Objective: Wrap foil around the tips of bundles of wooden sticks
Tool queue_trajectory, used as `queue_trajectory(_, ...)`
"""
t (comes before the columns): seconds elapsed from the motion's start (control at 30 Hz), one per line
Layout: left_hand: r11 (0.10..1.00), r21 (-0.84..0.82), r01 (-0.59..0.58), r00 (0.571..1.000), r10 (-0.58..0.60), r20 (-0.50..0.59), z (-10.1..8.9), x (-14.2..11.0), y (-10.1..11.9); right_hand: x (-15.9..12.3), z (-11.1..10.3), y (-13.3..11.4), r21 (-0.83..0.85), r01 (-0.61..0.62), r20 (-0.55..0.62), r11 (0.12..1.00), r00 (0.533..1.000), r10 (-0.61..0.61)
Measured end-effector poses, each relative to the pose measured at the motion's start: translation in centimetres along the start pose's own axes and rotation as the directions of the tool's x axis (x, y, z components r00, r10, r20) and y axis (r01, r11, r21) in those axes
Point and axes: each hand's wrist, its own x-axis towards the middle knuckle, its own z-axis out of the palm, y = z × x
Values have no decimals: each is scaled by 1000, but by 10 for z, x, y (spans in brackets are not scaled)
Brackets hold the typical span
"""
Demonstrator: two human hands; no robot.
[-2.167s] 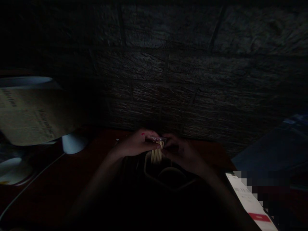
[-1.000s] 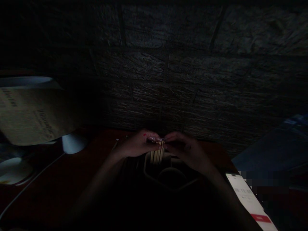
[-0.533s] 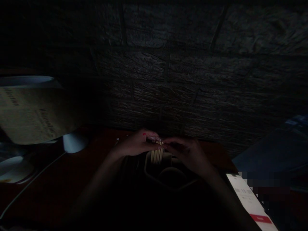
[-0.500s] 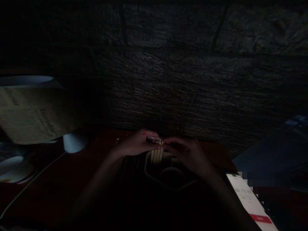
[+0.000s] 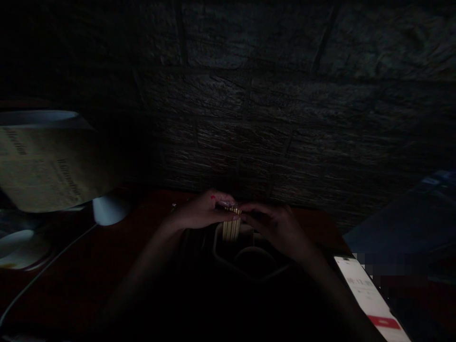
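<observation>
A bundle of thin pale wooden sticks (image 5: 231,232) stands upright over a dark compartmented holder (image 5: 215,251); their lower ends are lost in the shadow. Clear, shiny plastic wrap (image 5: 228,204) lies at the top of the bundle. My left hand (image 5: 201,211) is closed around the upper part of the sticks, thumb in front and fingers behind. From the right, my right hand (image 5: 276,225) pinches at the top right edge of the bundle with thumb and forefinger. Whether it grips a stick or only the wrap is too dark to tell.
On the left stands a lamp with a printed shade (image 5: 42,166) and white base (image 5: 109,210), its cord (image 5: 46,273) running across the brown table (image 5: 142,204). A white bowl (image 5: 17,247) sits nearby. At right lies a lit phone (image 5: 366,294). A stone wall (image 5: 231,104) rises behind.
My right hand's fingers have shifted slightly at the top of the bundle, pulling apart and then closing again at its right edge. My left hand keeps its hold almost unmoved.
</observation>
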Motion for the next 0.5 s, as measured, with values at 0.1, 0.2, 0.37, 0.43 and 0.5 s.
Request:
queue_trajectory(0.1,1000,-24,11,1000,-11,18,-3,-3,1,0,2,0,20,-36,-29,999,999,36)
queue_trajectory(0.2,996,-75,52,999,-51,15,-8,-8,1,0,6,3,95,-96,-45,991,994,100)
queue_trajectory(0.37,993,-62,97,995,-97,4,-10,-11,3,-1,12,8,236,-169,-66,957,980,190)
queue_trajectory(0.43,996,-60,65,998,-65,-1,-8,-10,2,-2,13,8,290,-196,-25,937,977,212)
queue_trajectory(0.5,998,-59,23,1000,-23,5,-7,-8,0,-1,12,7,309,-212,11,927,975,220)
